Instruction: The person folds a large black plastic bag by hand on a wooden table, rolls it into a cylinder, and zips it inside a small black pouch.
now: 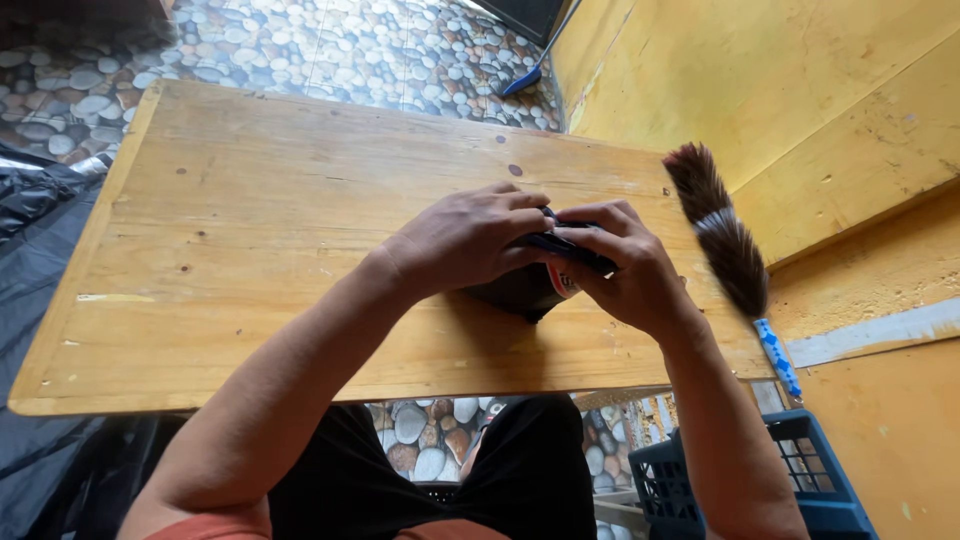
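Observation:
My left hand [468, 238] and my right hand [628, 268] meet over a small dark object [528, 290] that rests on a wooden table [250, 230]. The object is black with a red and white patch on its side, and my fingers cover most of it. A thin dark bar [570, 250] lies across its top under my fingertips. Both hands close around the object from either side.
A brown and white feather duster [722, 232] with a blue handle lies at the table's right edge. A yellow wall stands to the right. A dark blue plastic crate [800, 470] sits low on the right, black plastic sheeting [30, 240] on the left, pebble-patterned floor beyond.

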